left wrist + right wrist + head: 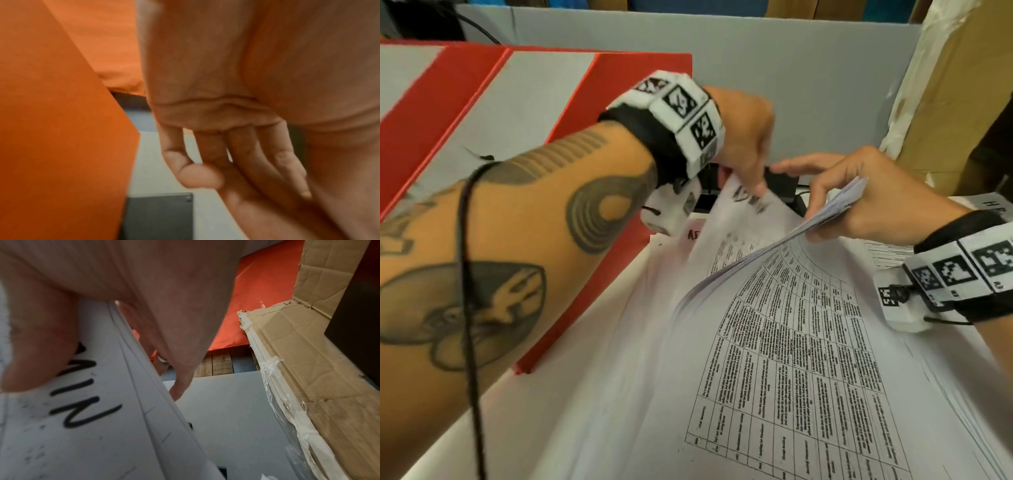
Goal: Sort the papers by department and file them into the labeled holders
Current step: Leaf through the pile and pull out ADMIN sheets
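Currently the right hand (873,195) is pinching up the far edge of a limp, slippery stack of papers (774,342) lying beside the red holder (571,274), while the left hand (743,137), fingers curled, is peeling one thin sheet (743,219) free by its top corner.

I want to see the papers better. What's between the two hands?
In the head view, a sheet with black marker writing stands between the left hand and the right hand, which grips a lifted bundle of papers.

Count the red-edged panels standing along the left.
2: one red-edged grey panel at far left, another red-edged grey panel beside it, behind the left hand. More may be out of frame.
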A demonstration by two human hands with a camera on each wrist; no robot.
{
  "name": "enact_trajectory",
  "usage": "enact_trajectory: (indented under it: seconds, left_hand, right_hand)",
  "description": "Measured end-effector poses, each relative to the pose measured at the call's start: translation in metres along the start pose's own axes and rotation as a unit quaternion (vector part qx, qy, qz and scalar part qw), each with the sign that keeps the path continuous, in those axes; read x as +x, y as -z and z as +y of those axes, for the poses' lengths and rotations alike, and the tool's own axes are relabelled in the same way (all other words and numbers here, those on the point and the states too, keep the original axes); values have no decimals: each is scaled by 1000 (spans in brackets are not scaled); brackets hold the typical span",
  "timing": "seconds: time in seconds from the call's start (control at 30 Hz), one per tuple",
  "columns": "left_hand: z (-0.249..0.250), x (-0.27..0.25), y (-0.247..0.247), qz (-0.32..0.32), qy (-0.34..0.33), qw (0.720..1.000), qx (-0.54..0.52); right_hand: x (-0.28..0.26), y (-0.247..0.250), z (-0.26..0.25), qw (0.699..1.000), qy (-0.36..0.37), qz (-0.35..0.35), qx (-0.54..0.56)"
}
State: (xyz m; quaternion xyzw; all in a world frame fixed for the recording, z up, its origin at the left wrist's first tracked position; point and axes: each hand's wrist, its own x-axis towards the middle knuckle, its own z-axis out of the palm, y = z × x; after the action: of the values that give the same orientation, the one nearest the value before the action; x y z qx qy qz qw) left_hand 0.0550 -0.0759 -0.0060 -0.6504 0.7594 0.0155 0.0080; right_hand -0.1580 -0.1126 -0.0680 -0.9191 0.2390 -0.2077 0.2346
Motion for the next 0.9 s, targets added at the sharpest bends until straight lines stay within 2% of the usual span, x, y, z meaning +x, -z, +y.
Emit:
enact_trajectory:
  seconds: [0.07, 0.13, 0.2, 0.23, 0.27, 0.33, 0.37, 0.4, 0.43, 0.53, 0.63, 0.9]
  left_hand:
    - [7, -4, 8, -4, -50, 994, -99]
    - [12, -4, 11, -27, -73, 966, -248]
    - [8, 0, 5, -28, -30, 924, -381]
    - [2, 3, -3, -33, 0, 921, -388]
    - [-6, 7, -13, -45, 22, 936, -349]
    - [-23, 15, -34, -91, 57, 983, -150]
    - [-28, 17, -45, -117, 78, 989, -36]
    - [-31, 17, -54, -142, 95, 984, 50]
    - [-31, 17, -62, -155, 108, 978, 82]
    - [-26, 16, -74, -136, 124, 978, 99]
    - [-27, 18, -76, -86, 130, 983, 95]
    - [-23, 17, -59, -23, 118, 984, 130]
  right_hand:
    - [0, -1, 1, 1000, -9, 9, -4]
    - [0, 1, 3, 999, -17, 32, -2]
    - [0, 3, 6, 998, -9, 57, 6]
    - [0, 5, 7, 998, -4, 64, 15]
    - [0, 7, 8, 997, -4, 66, 28]
    - [-2, 10, 6, 998, -4, 52, 43]
    - [-2, 11, 4, 999, -2, 40, 33]
    - [-2, 11, 3, 1000, 0, 28, 11]
    - [-1, 11, 1, 1000, 1, 18, -15]
    - [-1, 7, -2, 999, 0, 8, -38]
    - [-1, 8, 0, 999, -2, 12, -32]
    - [-1, 5, -1, 1000, 1, 0, -8]
